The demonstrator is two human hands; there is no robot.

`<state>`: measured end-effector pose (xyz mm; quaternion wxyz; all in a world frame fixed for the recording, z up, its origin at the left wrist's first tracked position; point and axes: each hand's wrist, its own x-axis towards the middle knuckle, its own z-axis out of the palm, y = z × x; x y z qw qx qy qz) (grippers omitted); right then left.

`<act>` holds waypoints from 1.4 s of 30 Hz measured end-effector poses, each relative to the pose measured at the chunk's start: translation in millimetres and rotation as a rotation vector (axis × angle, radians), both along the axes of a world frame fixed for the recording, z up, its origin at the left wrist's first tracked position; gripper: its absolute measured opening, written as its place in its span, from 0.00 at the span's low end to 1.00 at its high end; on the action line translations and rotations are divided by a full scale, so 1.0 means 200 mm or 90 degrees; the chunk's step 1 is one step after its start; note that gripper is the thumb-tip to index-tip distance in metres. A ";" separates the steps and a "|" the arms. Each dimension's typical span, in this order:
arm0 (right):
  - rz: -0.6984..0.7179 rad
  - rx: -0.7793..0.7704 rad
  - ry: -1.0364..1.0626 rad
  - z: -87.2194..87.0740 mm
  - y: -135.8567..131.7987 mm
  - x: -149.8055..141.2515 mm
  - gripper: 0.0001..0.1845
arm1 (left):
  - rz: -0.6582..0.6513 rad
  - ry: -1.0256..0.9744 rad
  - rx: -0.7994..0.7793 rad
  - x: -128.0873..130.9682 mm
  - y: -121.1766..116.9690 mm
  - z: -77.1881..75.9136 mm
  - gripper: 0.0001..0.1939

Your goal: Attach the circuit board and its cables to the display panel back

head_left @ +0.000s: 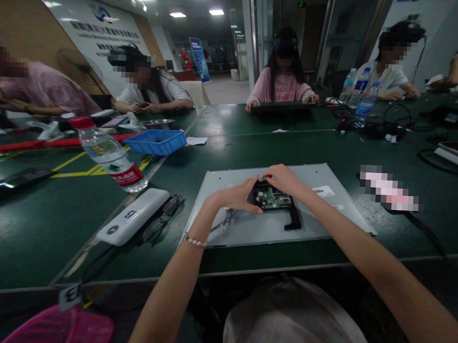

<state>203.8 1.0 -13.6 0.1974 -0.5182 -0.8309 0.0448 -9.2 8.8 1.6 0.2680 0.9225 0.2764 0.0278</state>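
A green circuit board [274, 200] sits in a black plastic housing [295, 219] on a grey flat panel [226, 232]. With thumb near and fingers far, my left hand [236, 196] grips the housing's left side. My right hand [282, 177] is bent over the far edge of the board, its fingers closed together; what they pinch there, if anything, is hidden. Thin grey cables [227, 219] lie on the panel left of the housing. White labels [323, 191] are stuck on the panel to the right.
Left of the panel are glasses [164, 218], a white power bank [134, 217], a water bottle [111, 159] and a blue tray [158, 141]. A blurred phone-like thing [387, 189] with a cable lies right. Several people sit around the green table [245, 137]; bottles [366, 104] stand far right.
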 end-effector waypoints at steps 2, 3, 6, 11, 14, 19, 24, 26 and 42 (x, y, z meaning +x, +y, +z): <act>-0.028 0.014 0.006 0.00 0.00 -0.01 0.14 | 0.008 0.019 -0.004 0.01 -0.01 0.01 0.60; -0.029 0.017 0.008 0.00 0.00 -0.01 0.14 | 0.014 0.032 -0.006 0.01 -0.01 0.01 0.60; 0.004 0.007 0.005 -0.01 -0.01 -0.02 0.13 | 0.029 0.058 -0.012 0.01 0.00 0.01 0.61; 0.069 -0.012 0.022 -0.02 0.00 -0.01 0.12 | 0.036 0.078 -0.008 0.01 0.01 0.00 0.62; 0.103 -0.009 0.013 -0.01 0.00 0.00 0.13 | 0.026 0.073 -0.003 0.00 0.02 -0.01 0.62; 0.088 -0.006 -0.050 0.00 -0.03 -0.02 0.14 | 0.008 0.053 0.013 -0.01 0.03 -0.04 0.62; 0.063 -0.003 -0.039 0.00 -0.04 -0.03 0.12 | 0.007 0.034 0.004 0.00 0.02 -0.02 0.61; 0.070 -0.013 -0.019 0.00 -0.03 -0.03 0.12 | 0.012 0.036 -0.001 0.00 0.01 -0.01 0.60; 0.021 0.017 -0.032 0.00 -0.03 -0.04 0.12 | 0.026 0.049 -0.016 0.01 0.00 0.01 0.62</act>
